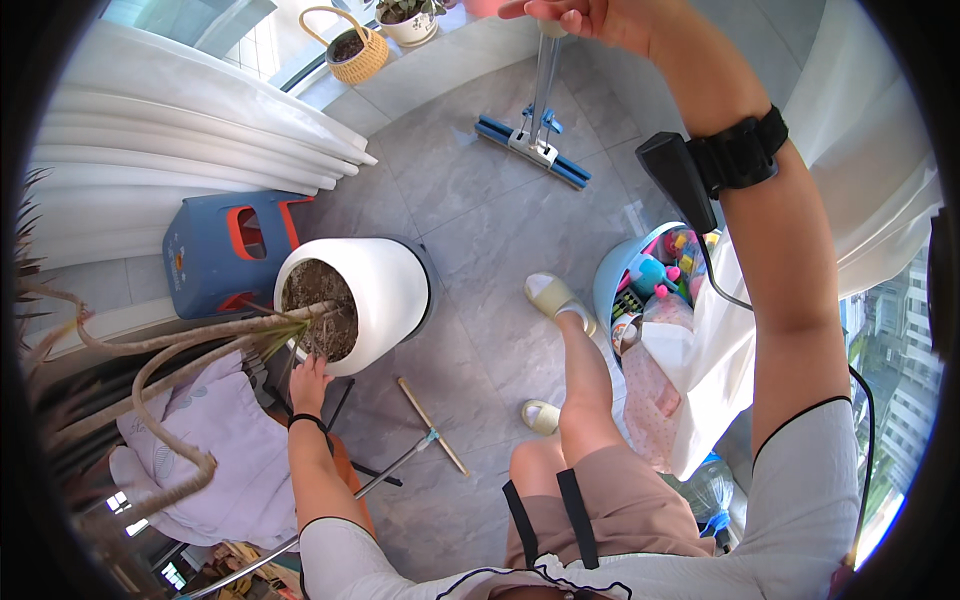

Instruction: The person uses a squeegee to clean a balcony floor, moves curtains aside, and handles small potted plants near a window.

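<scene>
My left hand [307, 386] is at the near rim of a tall white planter [394, 289], its fingers bent over the edge. Dark soil [319, 307] fills the planter, and a bare, curving plant stem [247, 326] grows out of it to the left. At the top edge of the view my right hand [592, 19] is partly cut off, with a finger stretched to the left. It overlaps the upper part of the metal handle of a squeeze mop [534, 146], whose blue head rests on the floor. Whether the fingers grip the handle is hidden.
A blue and red plastic stool [217, 247] stands behind the planter. A floor squeegee [433, 431] lies by lilac clothing [217, 450]. Right of my legs is a light-blue tub [609, 262] of toys, near a clear plastic bottle [705, 487]. A wicker basket pot [358, 56] sits on the sill.
</scene>
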The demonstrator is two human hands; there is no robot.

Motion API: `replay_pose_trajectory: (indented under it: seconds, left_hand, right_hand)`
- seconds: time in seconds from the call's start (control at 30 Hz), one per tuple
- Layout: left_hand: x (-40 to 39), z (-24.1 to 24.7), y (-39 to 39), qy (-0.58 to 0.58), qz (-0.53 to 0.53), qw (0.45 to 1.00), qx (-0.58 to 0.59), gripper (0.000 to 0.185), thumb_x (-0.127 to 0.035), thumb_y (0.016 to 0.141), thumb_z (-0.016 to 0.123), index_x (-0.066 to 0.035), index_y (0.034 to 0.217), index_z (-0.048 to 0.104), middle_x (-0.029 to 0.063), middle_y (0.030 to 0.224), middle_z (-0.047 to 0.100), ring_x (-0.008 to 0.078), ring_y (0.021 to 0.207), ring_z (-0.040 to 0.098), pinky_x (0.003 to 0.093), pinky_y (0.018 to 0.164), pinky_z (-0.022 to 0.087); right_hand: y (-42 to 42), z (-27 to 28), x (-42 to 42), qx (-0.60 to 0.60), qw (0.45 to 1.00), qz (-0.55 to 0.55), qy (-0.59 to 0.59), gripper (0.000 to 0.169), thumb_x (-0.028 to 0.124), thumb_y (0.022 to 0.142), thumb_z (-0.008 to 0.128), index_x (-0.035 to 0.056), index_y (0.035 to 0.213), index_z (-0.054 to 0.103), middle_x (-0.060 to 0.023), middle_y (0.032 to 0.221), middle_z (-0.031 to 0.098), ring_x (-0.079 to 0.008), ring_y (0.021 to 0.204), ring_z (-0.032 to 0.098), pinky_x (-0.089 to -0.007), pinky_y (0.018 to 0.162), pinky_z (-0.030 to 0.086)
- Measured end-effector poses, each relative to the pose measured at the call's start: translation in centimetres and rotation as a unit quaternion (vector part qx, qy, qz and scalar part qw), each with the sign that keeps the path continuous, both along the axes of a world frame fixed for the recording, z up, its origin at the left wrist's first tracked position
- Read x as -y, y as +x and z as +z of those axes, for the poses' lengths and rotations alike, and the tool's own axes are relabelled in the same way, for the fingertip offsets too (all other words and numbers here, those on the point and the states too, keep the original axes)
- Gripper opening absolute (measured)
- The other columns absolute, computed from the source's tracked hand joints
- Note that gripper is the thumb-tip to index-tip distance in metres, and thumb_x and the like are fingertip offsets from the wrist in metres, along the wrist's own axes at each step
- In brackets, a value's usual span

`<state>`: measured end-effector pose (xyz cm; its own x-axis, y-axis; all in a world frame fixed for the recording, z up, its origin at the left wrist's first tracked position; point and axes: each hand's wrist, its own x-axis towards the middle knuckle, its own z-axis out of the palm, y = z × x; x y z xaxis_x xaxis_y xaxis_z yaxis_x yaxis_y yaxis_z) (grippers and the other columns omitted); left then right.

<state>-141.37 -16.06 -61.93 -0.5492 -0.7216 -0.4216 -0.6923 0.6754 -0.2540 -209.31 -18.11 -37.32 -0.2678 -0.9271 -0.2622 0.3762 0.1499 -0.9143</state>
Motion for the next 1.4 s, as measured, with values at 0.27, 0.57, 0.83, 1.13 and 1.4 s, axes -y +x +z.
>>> replay_pose_trajectory:
  seconds: [0.27, 0.57, 0.83, 1.13, 1.4]
  left_hand:
    - [-4.6, 0.9, 4.9, 0.055, 0.125, 0.985, 0.105, 0.074, -0.027, 0.073, 0.072, -0.008, 0.137, 0.039, 0.0050, 0.149, 0.021, 0.0248, 0.129, 0.034, 0.0432, 0.104, 0.028]
    - [-21.9, -2.5, -1.0, 0.061, 0.410, 0.910, 0.001, 0.067, -0.016, 0.082, 0.062, 0.007, 0.136, 0.030, 0.0224, 0.147, 0.021, 0.0342, 0.129, 0.035, 0.0373, 0.104, 0.034]
    - [-18.8, 10.0, -26.3, 0.129, 0.185, 0.903, -0.367, 0.020, -0.021, 0.072, 0.069, -0.008, 0.058, 0.060, 0.0078, 0.067, 0.060, 0.0278, 0.076, 0.059, 0.0431, 0.088, 0.042]
    - [-9.8, 42.4, -38.8, -0.004, -0.047, 0.846, -0.531, 0.019, -0.013, 0.071, 0.071, -0.015, 0.087, 0.064, 0.0040, 0.103, 0.058, 0.0245, 0.099, 0.056, 0.0424, 0.094, 0.039]
    - [-12.2, 51.3, -33.1, -0.055, 0.256, 0.961, -0.089, 0.060, -0.046, 0.065, 0.074, -0.002, 0.103, 0.058, 0.0115, 0.099, 0.057, 0.0288, 0.105, 0.050, 0.0449, 0.090, 0.039]
  right_hand:
    - [-1.4, -0.5, 0.9, 0.019, 1.000, -0.004, 0.016, 0.046, 0.045, 0.097, 0.016, 0.0108, 0.102, 0.047, -0.0310, 0.088, 0.064, -0.0240, 0.057, 0.067, -0.0248, 0.039, 0.049]
    - [0.2, 0.2, 1.7, 0.060, 0.997, 0.023, 0.050, 0.043, 0.040, 0.098, 0.019, 0.0084, 0.109, 0.046, -0.0354, 0.101, 0.059, -0.0234, 0.065, 0.069, -0.0227, 0.042, 0.050]
    - [2.5, 1.1, 3.8, 0.167, 0.979, 0.011, 0.114, 0.044, 0.041, 0.097, 0.026, 0.0038, 0.109, 0.046, -0.0353, 0.095, 0.060, -0.0331, 0.069, 0.068, -0.0318, 0.046, 0.056]
    - [17.7, -4.4, -0.9, 0.279, 0.946, 0.050, 0.157, 0.018, 0.023, 0.090, 0.045, 0.0108, 0.101, 0.053, -0.0112, 0.090, 0.060, -0.0300, 0.071, 0.066, -0.0434, 0.056, 0.057]
    - [28.6, -7.7, -11.2, 0.280, 0.885, -0.171, 0.332, 0.041, 0.000, 0.078, 0.055, 0.0134, 0.115, 0.039, -0.0127, 0.089, 0.052, -0.0256, 0.064, 0.055, -0.0458, 0.054, 0.054]
